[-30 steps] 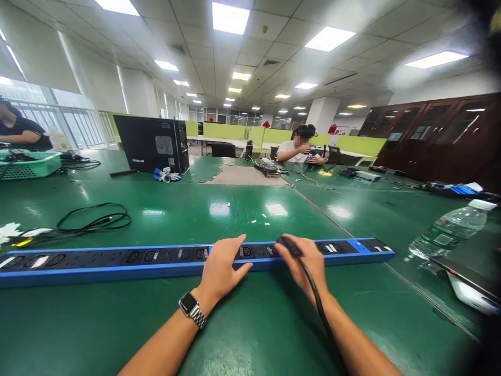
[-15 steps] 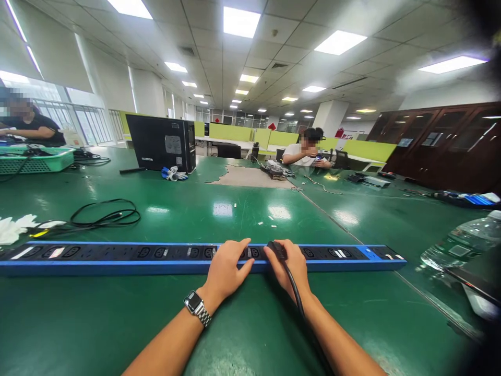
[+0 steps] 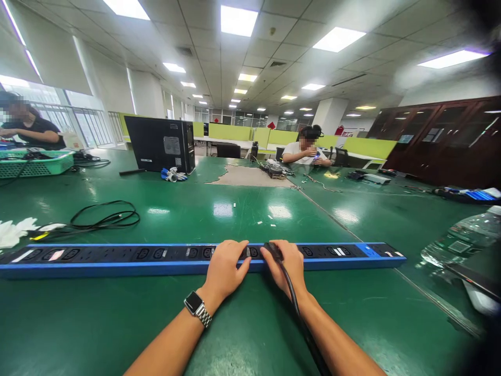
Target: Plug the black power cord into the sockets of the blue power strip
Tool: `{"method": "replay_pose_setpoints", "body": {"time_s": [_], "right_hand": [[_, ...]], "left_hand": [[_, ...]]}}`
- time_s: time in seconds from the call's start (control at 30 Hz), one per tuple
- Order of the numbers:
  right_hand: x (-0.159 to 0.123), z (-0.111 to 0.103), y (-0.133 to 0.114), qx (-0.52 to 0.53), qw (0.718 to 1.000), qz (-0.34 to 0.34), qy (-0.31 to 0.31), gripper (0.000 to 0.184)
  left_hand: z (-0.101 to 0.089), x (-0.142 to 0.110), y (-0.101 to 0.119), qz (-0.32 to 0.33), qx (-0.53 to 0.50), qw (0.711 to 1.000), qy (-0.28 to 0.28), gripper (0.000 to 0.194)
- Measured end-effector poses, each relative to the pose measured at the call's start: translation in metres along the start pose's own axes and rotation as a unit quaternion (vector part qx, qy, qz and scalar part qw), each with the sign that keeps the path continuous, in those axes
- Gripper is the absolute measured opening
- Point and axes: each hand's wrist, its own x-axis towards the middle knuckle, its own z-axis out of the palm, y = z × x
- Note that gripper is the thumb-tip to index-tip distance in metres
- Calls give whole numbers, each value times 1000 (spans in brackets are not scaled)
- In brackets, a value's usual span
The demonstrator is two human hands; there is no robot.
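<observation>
A long blue-and-black power strip (image 3: 172, 253) with several sockets lies across the green table in front of me. My left hand (image 3: 227, 265) grips the strip near its middle, fingers over the far side and thumb along the near side. Just to its right, my right hand (image 3: 287, 263) holds the plug end of a black power cord (image 3: 294, 308), close over the strip's sockets. The fingers hide the plug's front, so I cannot tell whether it sits in a socket. From that hand the cord runs down along my right forearm.
A coiled black cable (image 3: 105, 215) lies on the green table (image 3: 188, 209) at left. Behind it stand a black computer case (image 3: 156, 143) and a green basket (image 3: 47, 164). A plastic bottle (image 3: 462, 235) lies at right. Two other people sit farther back.
My right hand has shifted very slightly left along the strip with the plug in it. My left hand keeps nearly the same place.
</observation>
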Motion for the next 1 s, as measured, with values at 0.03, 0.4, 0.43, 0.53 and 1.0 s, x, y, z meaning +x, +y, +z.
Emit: {"method": "replay_pose_setpoints", "body": {"time_s": [0.03,0.4,0.43,0.53,1.0], "right_hand": [[3,-5,4,30,999,7,35,35],[18,-84,142,-22,994,70,83,53],[16,-82,142,-28,996,46,75,51],[13,-78,134,-52,996,-15,66,46],[8,-53,59,34,998,49,21,48]], "left_hand": [[0,0,0,7,15,1000,-2,34],[4,-1,1,22,38,999,-3,27],[4,-1,1,24,37,999,-2,27],[4,-1,2,31,32,999,-7,28],[-133,-47,-114,-129,288,942,-113,82]]}}
